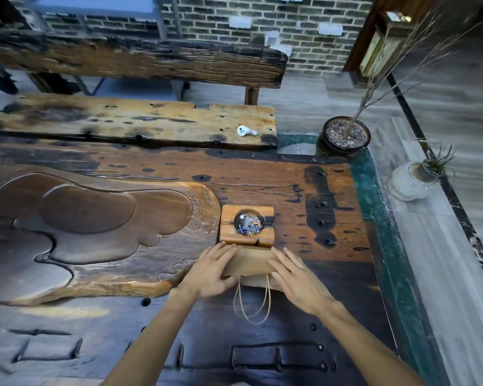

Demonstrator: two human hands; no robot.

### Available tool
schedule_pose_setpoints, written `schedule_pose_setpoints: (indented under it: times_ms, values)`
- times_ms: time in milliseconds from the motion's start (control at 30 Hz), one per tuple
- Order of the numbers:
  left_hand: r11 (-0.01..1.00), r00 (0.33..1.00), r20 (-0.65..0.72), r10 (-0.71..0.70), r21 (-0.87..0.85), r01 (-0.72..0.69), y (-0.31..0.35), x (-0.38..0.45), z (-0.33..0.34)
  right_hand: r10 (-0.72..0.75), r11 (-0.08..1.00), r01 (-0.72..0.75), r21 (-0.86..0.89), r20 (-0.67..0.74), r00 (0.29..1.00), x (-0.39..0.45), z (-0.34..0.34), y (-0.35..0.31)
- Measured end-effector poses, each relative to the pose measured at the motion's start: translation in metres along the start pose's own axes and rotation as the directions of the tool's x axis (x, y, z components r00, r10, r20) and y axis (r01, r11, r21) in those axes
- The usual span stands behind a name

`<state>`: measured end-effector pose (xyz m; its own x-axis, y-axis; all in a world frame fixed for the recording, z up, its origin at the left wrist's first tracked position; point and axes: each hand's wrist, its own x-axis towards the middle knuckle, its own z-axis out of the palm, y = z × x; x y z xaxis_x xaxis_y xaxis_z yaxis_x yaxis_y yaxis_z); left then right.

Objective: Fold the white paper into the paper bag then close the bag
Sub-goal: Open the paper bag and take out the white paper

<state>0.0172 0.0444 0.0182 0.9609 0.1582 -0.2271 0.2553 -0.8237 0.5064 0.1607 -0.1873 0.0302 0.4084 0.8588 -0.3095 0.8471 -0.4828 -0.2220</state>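
Note:
A brown paper bag lies flat on the dark wooden table, its top part folded over and its string handles trailing toward me. My left hand rests flat on the bag's left side, fingers spread. On the right side lies my right hand, also flat with fingers spread. Both hands press down on the fold and neither grips it. No white paper is visible.
A wooden ashtray block with butts touches the bag's far edge. A carved wooden tea tray fills the left. A white earbud case sits on the bench behind. A potted plant and a white vase stand at the right.

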Motion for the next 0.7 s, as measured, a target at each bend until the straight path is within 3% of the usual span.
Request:
schedule_pose_setpoints:
  times_ms: [100, 233, 333, 467, 600, 700]
  values:
    - [0.970, 0.996, -0.014, -0.093, -0.225, 0.088, 0.014, -0.005, -0.012, 0.050, 0.984, -0.050, 0.172, 0.001, 0.999, -0.001, -0.010, -0.003]
    - [0.811, 0.954, -0.097, -0.284, -0.555, 0.185, 0.026, -0.011, -0.014, 0.122, 0.947, -0.094, 0.308, -0.074, 0.990, -0.002, -0.027, -0.005]
    - [0.700, 0.904, -0.142, -0.403, -0.684, 0.205, 0.035, -0.014, -0.005, 0.173, 0.909, -0.123, 0.398, -0.092, 0.981, -0.002, -0.036, -0.008]
    - [0.705, 0.862, -0.148, -0.485, -0.649, 0.286, 0.050, -0.020, 0.008, 0.253, 0.889, -0.198, 0.412, -0.083, 0.964, -0.002, -0.039, -0.007]
    - [0.757, 0.809, -0.154, -0.567, -0.485, 0.438, 0.058, -0.026, 0.015, 0.277, 0.889, -0.212, 0.407, -0.106, 0.955, -0.004, -0.039, -0.006]
    - [0.804, 0.808, -0.197, -0.556, -0.377, 0.461, 0.061, -0.029, 0.010, 0.262, 0.885, -0.198, 0.421, -0.099, 0.960, -0.010, -0.038, -0.006]
